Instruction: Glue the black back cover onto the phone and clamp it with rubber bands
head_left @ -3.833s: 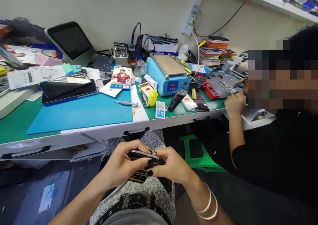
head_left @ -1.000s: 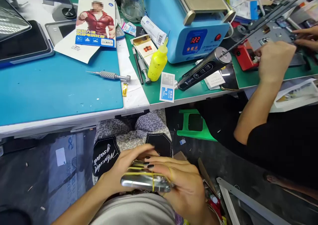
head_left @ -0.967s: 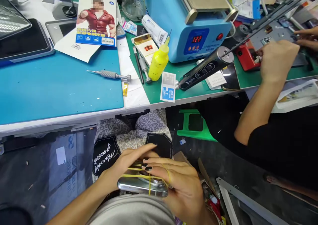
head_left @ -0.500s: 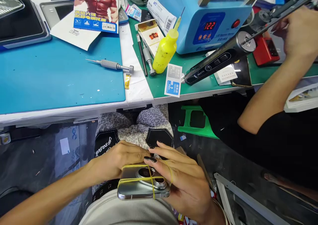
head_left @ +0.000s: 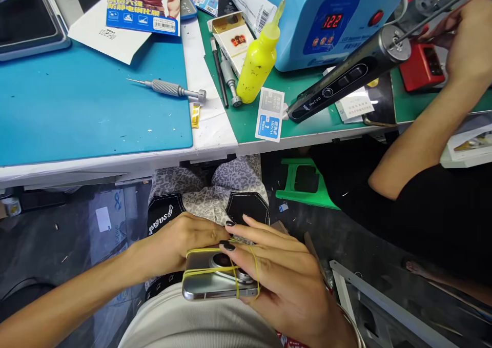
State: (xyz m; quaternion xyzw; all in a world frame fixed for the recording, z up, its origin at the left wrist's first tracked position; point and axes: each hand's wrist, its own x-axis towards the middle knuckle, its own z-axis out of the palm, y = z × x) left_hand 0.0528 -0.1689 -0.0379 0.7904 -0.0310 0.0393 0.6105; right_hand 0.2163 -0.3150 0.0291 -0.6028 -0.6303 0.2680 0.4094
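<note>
A silver smartphone (head_left: pixel 202 286) with a large round camera bump is held low against my lap, its back facing up. Yellow rubber bands (head_left: pixel 207 272) run along and across it. My left hand (head_left: pixel 184 243) is closed on the phone's far edge, with its fingertips hidden. At the right end is my right hand (head_left: pixel 284 271), its dark-nailed fingers reaching over the camera bump and its lower part against the phone's side. One band loops close to these fingers; whether they pinch it cannot be made out.
On the bench lie a blue mat (head_left: pixel 92 97), a screwdriver (head_left: pixel 165 87), a yellow needle bottle (head_left: pixel 257 63), a wipe packet (head_left: pixel 270 115) and a black handheld tool (head_left: pixel 346 76). A blue heating machine (head_left: pixel 338 25) stands behind. Another person's arm (head_left: pixel 426 117) reaches in at right.
My right hand has shifted left over the phone, covering more of the camera bump. A band by its fingers now sits nearer the phone's right end. The view has tilted down slightly.
</note>
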